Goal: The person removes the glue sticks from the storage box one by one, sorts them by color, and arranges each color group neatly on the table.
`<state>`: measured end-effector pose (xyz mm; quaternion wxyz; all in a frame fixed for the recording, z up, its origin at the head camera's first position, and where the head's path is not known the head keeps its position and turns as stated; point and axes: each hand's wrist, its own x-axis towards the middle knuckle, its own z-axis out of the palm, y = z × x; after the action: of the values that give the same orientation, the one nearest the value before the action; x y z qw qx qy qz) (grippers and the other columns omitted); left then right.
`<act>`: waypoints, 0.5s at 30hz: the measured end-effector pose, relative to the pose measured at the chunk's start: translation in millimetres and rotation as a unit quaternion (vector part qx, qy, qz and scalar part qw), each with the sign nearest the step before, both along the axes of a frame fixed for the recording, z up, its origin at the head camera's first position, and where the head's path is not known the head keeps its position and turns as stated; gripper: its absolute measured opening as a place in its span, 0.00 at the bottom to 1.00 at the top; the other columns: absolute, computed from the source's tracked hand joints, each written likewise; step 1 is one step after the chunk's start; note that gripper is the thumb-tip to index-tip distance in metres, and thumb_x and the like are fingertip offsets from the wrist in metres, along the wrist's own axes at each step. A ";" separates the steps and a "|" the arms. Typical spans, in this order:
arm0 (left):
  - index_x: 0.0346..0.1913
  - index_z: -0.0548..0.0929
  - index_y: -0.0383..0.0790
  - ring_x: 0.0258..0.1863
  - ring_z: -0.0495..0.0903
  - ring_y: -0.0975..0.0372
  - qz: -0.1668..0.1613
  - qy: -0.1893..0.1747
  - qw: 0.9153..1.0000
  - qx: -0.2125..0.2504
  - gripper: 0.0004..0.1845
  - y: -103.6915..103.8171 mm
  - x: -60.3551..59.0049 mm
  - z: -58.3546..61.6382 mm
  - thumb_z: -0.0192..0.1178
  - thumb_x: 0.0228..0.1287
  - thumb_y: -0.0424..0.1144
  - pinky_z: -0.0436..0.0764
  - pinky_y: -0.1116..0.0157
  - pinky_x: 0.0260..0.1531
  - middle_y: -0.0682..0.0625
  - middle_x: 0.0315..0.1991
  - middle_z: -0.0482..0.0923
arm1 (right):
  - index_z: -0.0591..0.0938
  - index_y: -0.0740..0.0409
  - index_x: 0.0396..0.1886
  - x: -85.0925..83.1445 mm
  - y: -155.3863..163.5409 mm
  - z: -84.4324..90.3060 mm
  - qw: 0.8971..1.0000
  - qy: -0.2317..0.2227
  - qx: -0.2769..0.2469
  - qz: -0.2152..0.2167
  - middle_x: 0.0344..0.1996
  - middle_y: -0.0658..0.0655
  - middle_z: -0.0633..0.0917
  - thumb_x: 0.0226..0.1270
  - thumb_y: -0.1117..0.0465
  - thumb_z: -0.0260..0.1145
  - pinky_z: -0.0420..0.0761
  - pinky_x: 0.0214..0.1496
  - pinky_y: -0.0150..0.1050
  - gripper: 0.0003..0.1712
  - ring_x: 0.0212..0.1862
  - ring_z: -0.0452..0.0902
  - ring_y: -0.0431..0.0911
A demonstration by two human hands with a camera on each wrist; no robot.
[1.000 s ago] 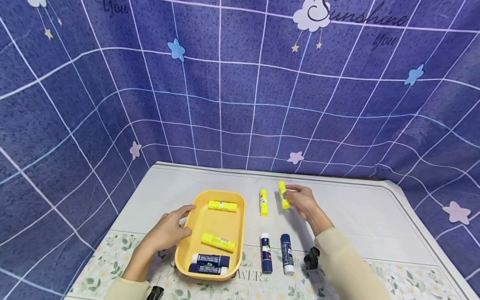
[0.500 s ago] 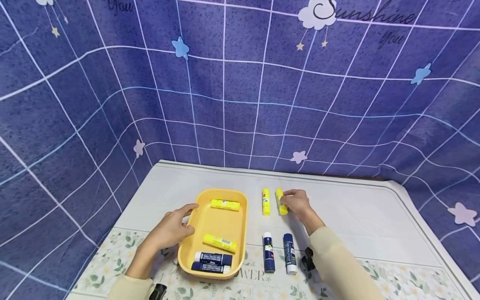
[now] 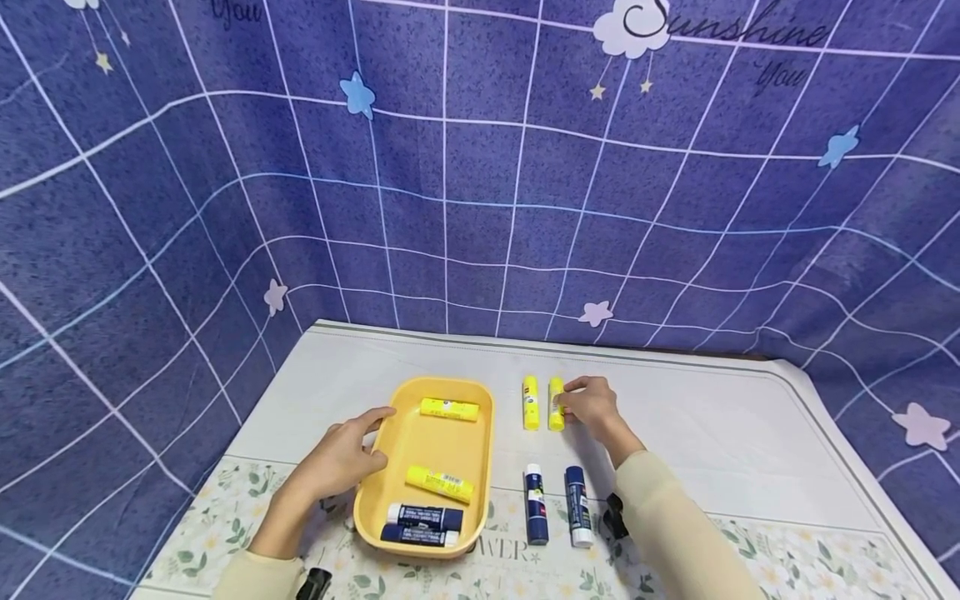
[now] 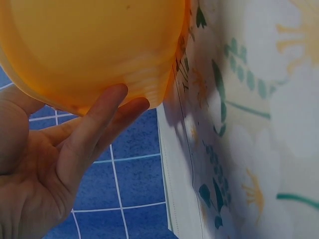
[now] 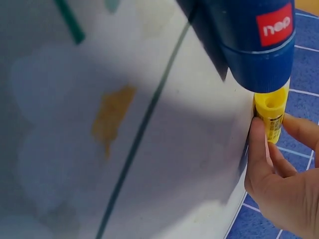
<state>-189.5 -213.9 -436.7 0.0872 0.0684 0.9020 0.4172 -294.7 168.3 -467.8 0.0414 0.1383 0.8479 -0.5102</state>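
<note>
My right hand (image 3: pixel 595 407) pinches a yellow glue stick (image 3: pixel 556 405) between thumb and fingers. It lies on the table just right of another yellow glue stick (image 3: pixel 530 403), nearly parallel with it. In the right wrist view the pinched glue stick (image 5: pixel 274 119) shows its yellow end. At the left long side of a yellow tray (image 3: pixel 486 442), my left hand (image 3: pixel 341 457) grips the rim, its fingers against the outer wall in the left wrist view. Inside the tray are a yellow glue stick (image 3: pixel 449 409), a tilted one (image 3: pixel 440 483) and two dark blue glue sticks (image 3: pixel 425 517).
Nearer me, right of the tray, lie a dark blue glue stick with its white end away (image 3: pixel 536 504) and one with its white end toward me (image 3: pixel 578 507). A grid-patterned curtain (image 3: pixel 480 208) hangs behind the white-and-floral table covering (image 3: pixel 712 433).
My right hand has lowered the yellow glue stick onto the table, then straightened it and shifted it left beside the other yellow one. My left hand has stayed at the tray.
</note>
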 end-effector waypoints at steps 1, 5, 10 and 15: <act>0.77 0.66 0.37 0.54 0.85 0.37 0.000 0.000 1.000 0.001 0.41 0.2 0.3 0.0 0.60 0.56 0.25 0.85 0.64 0.25 0.27 0.72 0.69 | 0.84 0.68 0.52 0.2 1.1 -0.2 1.000 0.000 0.000 0.002 0.39 0.64 0.87 0.62 0.65 0.71 0.87 0.33 0.34 0.20 0.27 0.83 0.40; 0.77 0.66 0.36 0.56 0.84 0.35 -0.001 -0.002 1.000 0.004 0.41 2.4 1.0 -0.5 0.60 0.56 0.25 0.86 0.64 0.27 0.26 0.72 0.68 | 0.83 0.70 0.54 4.2 6.6 1.7 1.000 -0.001 -0.001 0.022 0.36 0.63 0.87 0.63 0.65 0.70 0.89 0.35 0.37 0.21 0.28 0.84 0.41; 0.77 0.67 0.36 0.59 0.81 0.33 -0.003 -0.001 1.000 0.001 0.41 2.9 1.5 -0.7 0.61 0.57 0.25 0.87 0.64 0.30 0.26 0.72 0.69 | 0.83 0.69 0.55 9.2 16.9 8.8 0.999 0.014 0.015 0.031 0.34 0.65 0.90 0.66 0.61 0.69 0.88 0.37 0.39 0.21 0.28 0.86 0.43; 0.77 0.67 0.37 0.57 0.83 0.34 -0.005 0.000 1.000 -0.003 0.40 -0.2 1.3 2.6 0.61 0.57 0.26 0.88 0.63 0.31 0.26 0.72 0.68 | 0.84 0.68 0.56 8.0 23.6 18.3 0.998 0.048 0.006 0.030 0.37 0.64 0.89 0.67 0.58 0.70 0.86 0.40 0.40 0.22 0.30 0.86 0.44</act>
<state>-188.2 -214.1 -434.1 0.0898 0.0721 0.9030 0.4139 -286.8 191.9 -449.5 0.0149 0.0881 0.8557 -0.5097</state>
